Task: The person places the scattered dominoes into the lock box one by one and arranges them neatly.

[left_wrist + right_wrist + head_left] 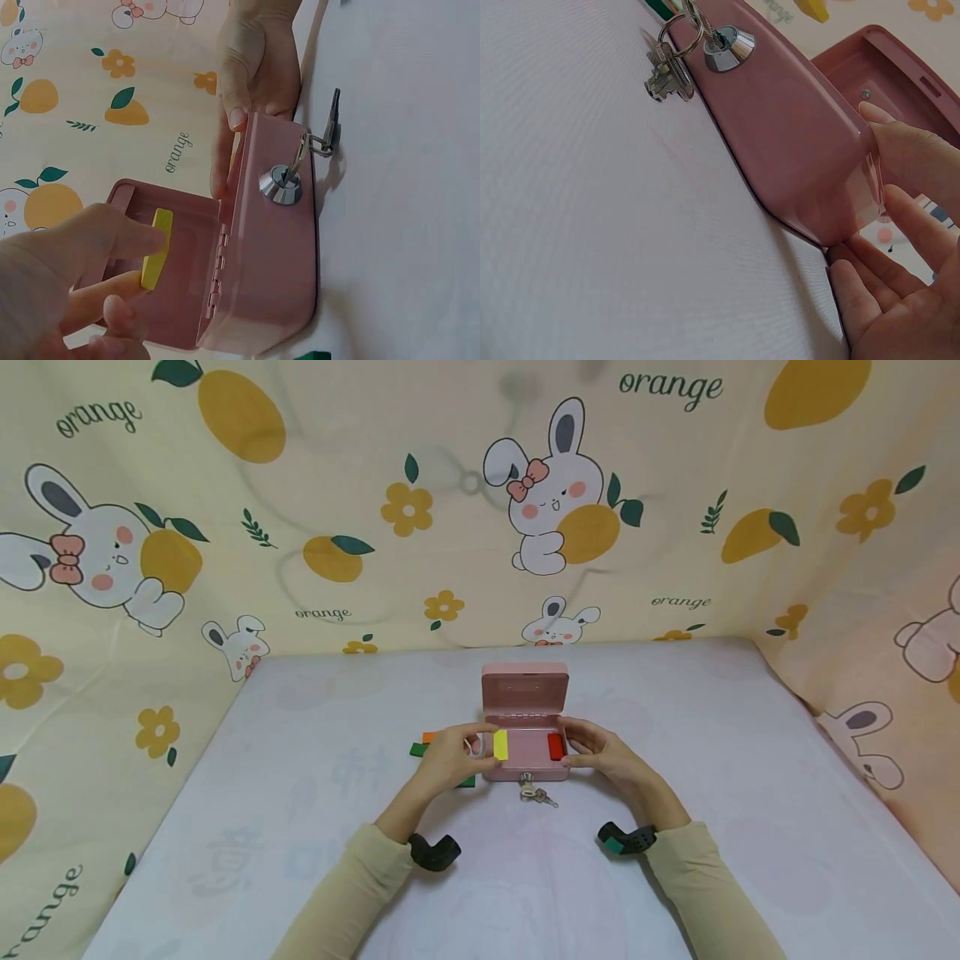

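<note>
A pink metal cash box (510, 774) stands on the table with its lid (524, 692) raised at the back. My left hand (448, 760) pinches a yellow block (501, 745) between thumb and fingertips, held over the box's left end. Inside, at the right end, is a red block (556, 747). My right hand (613, 758) grips the box's right end; in the right wrist view the thumb is at the rim and the fingers lie against the outer wall. A silver lock (730, 49) on the front wall has a key in it, with more keys (537, 794) hanging from a ring.
Left of the box, partly behind my left hand, lie green blocks (417, 749) and an orange block (429, 737). One more green block (467, 782) is near the box's front left corner. A printed cloth (465, 552) hangs behind the white-covered table (300, 860).
</note>
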`<state>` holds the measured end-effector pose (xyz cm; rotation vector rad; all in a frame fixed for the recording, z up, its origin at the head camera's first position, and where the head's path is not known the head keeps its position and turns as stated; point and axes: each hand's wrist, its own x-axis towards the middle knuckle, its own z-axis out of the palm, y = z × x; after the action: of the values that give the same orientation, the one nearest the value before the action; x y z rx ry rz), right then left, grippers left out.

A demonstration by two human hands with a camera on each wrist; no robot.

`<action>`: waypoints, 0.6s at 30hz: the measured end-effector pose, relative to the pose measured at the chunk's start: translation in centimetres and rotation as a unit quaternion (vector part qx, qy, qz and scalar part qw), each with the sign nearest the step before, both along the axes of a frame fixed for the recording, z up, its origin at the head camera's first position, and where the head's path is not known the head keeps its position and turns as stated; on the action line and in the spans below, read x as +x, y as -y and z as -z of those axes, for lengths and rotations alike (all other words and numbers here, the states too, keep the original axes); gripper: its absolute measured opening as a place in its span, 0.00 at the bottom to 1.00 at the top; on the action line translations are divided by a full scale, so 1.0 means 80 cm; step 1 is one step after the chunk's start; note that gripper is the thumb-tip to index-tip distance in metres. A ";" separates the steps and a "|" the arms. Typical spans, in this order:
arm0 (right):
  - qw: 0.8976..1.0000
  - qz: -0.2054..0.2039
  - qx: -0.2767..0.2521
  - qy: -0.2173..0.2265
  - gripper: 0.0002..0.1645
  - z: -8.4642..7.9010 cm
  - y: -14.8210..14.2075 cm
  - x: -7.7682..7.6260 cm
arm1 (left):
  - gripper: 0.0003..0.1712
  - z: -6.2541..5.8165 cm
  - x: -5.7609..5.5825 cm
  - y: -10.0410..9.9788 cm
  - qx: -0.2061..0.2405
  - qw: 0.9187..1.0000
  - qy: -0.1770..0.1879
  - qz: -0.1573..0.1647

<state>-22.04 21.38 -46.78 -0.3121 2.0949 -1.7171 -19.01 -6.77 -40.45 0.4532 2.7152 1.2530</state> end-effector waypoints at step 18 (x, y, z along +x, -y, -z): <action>1.000 -0.003 -0.022 -0.011 0.46 0.006 -0.002 -0.001 | 0.26 -0.002 -0.006 -0.021 -0.006 1.000 0.012 0.007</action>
<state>-22.13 21.52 -47.24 -0.3519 2.0710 -1.7664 -19.53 -5.12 -40.25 0.4526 2.6938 1.2302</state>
